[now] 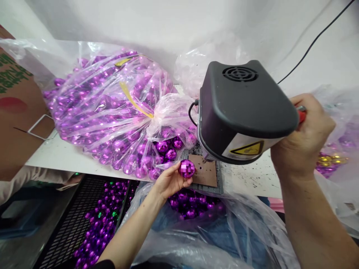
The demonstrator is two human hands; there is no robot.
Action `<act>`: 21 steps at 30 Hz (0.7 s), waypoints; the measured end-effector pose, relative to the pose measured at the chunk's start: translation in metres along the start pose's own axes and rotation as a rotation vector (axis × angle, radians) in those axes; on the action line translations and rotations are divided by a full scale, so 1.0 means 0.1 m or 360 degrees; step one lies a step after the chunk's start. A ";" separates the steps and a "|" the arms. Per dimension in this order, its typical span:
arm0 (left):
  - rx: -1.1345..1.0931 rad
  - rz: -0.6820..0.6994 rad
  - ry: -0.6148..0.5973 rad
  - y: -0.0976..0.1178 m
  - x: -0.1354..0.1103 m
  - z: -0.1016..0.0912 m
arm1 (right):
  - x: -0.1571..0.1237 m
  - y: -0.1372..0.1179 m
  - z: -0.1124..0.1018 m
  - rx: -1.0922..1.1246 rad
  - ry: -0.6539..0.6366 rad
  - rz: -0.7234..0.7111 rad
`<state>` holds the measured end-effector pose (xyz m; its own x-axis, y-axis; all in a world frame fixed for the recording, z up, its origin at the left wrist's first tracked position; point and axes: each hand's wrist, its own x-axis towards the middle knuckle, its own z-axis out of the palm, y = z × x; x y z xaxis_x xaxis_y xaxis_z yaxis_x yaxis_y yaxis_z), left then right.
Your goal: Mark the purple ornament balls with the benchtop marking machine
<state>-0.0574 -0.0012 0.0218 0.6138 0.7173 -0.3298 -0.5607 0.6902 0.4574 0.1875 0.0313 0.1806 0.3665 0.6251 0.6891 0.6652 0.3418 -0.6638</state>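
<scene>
My left hand (171, 181) has its fingers closed on a shiny purple faceted ball (187, 169), held at the left side of a brown plate (206, 172) with a small hole in it. My right hand (307, 134) is wrapped round a red handle (301, 114) at the right side of a black machine (246, 101) with a round vent and a yellow warning label. The machine's housing overhangs the plate and hides most of its working part. More purple balls (171, 154) lie at the bag's mouth, just beyond my left hand.
A tied clear bag (112, 112) full of purple balls covers the left of the white table (252, 181). Below are an open plastic bag (241, 228) with purple balls and a black crate (64, 224). A cardboard box (22, 112) stands left; another bag (333, 142) lies right.
</scene>
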 end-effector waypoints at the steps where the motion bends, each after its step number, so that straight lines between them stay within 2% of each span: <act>1: 0.0001 -0.0011 0.0004 -0.01 0.00 0.00 | 0.00 0.00 0.00 -0.0001 -0.0006 0.0000; 5: 0.0014 0.0016 0.0006 -0.02 0.01 0.01 | 0.01 0.00 0.00 0.0001 -0.0002 -0.0016; 10: 0.0118 0.0042 0.0101 -0.03 0.02 -0.01 | 0.02 0.01 0.00 0.0051 -0.0036 -0.0028; 16: 0.0051 -0.0041 0.0019 -0.08 0.05 0.03 | 0.01 0.01 0.00 0.0033 -0.0018 -0.0045; 19: 0.0169 -0.0004 0.0088 0.05 -0.19 -0.02 | 0.01 0.02 0.00 0.0032 -0.0004 -0.0034; 21: 0.0424 0.0132 0.0211 0.27 -0.58 -0.14 | 0.01 0.03 -0.01 0.0029 -0.0013 -0.0021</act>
<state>-0.1156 -0.0227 0.0414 0.4843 0.7883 -0.3795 -0.4296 0.5921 0.6818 0.1905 0.0321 0.1793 0.3524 0.6263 0.6954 0.6578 0.3627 -0.6601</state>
